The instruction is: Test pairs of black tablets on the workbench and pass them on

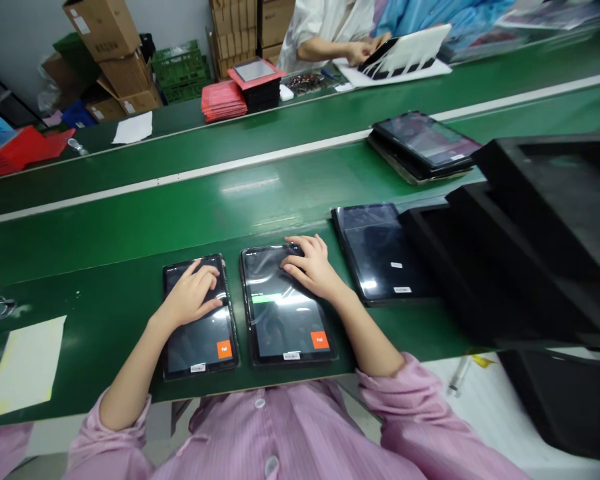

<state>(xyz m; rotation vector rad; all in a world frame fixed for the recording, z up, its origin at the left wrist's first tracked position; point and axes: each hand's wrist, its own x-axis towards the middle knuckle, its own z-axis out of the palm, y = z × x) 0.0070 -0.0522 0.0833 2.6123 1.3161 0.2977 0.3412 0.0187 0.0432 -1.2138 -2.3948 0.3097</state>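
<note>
Two black tablets lie side by side on the green bench in front of me, their screens lit, each with an orange "Fail"-like square at the lower right. My left hand (193, 297) rests over the upper part of the left tablet (195, 347), fingers spread. Over the top right of the right tablet (275, 327) is my right hand (313, 267), its fingers apart and touching or hovering near the screen; I cannot tell which. A green bar shows on that screen. Neither hand holds anything. Further right lies a dark tablet (375, 247) with small white labels.
Black foam trays (540, 240) are stacked at the right, beside a pile of tablets (425, 143). A yellowish paper sheet (27, 367) lies at the left. Across the line, a co-worker's hands (365, 50) work at a white rack (410, 50), near red sleeves (223, 101).
</note>
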